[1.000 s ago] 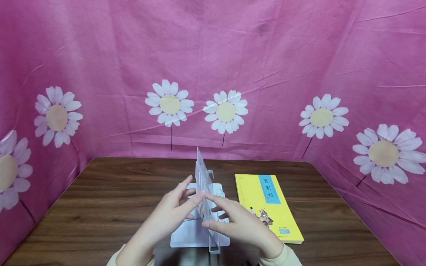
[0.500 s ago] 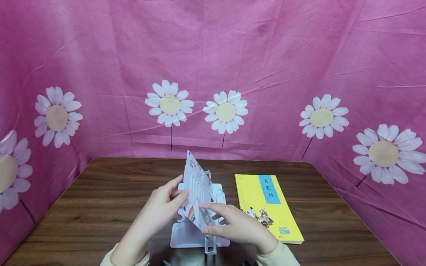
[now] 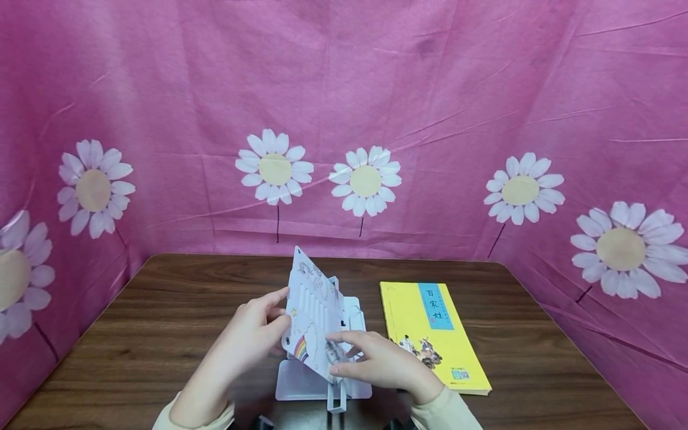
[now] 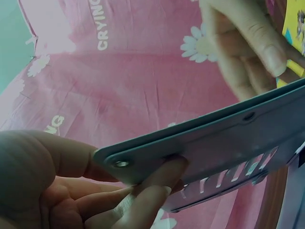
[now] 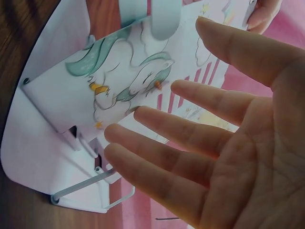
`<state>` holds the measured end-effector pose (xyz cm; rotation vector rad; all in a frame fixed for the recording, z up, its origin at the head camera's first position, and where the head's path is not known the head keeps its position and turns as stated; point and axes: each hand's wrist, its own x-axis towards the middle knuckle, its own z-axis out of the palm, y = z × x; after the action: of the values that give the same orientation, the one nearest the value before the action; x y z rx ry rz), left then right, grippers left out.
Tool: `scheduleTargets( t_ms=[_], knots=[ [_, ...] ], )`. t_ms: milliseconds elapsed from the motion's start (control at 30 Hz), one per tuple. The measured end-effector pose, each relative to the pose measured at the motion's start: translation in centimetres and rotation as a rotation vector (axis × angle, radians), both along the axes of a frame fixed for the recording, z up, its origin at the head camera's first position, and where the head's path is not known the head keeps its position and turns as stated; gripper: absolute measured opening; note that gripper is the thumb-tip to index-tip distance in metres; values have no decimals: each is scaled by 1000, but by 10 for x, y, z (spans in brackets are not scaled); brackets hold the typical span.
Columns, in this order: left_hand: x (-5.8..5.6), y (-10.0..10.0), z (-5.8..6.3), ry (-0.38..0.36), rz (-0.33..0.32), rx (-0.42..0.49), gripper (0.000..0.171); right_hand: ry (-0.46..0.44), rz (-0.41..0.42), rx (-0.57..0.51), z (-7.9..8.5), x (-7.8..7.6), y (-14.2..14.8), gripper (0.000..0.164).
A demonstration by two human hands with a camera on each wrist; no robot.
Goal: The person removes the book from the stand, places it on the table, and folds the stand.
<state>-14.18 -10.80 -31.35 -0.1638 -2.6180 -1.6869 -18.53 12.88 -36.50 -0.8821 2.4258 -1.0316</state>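
Observation:
A white book stand with unicorn and rainbow prints stands in the middle of the table in the head view. Its slotted panel leans over the flat white base. My left hand pinches the panel's left edge; the left wrist view shows the thumb and fingers on either side of a corner with a metal rivet. My right hand is by the panel's near right side. In the right wrist view its fingers are spread and straight, in front of the unicorn picture.
A yellow book with a blue title label lies flat to the right of the stand, close to my right forearm. Dark wood-grain tabletop surrounds both. A pink flowered cloth hangs behind and at the sides.
The panel's left edge has swung left, turning its printed face more into view. My left hand has moved left along with it, while the right hand has shifted only slightly.

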Motion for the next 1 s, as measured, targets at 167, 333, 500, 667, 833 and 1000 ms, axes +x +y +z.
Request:
scheduleTargets(
  t_ms=[167,333,500,667,833,1000],
  knots=[
    [-2,-6,0,-27,18,-45,59,7,-72,-45,-5,-5,0,43],
    [-1,-9,1,-32,24,-121,59,33,-199,-65,-8,-8,1,33],
    [-1,-14,5,-24,48,-250,57,3,-269,-16,-12,-12,3,28],
    [-2,-22,3,-1,47,-384,57,-45,-304,30,-16,-15,5,21],
    [-7,-33,-3,-25,18,-438,57,-84,-324,50,-20,-17,5,17],
    [-11,-46,-13,-24,-86,-453,41,-93,-316,50,-23,-16,5,19]
  ],
)
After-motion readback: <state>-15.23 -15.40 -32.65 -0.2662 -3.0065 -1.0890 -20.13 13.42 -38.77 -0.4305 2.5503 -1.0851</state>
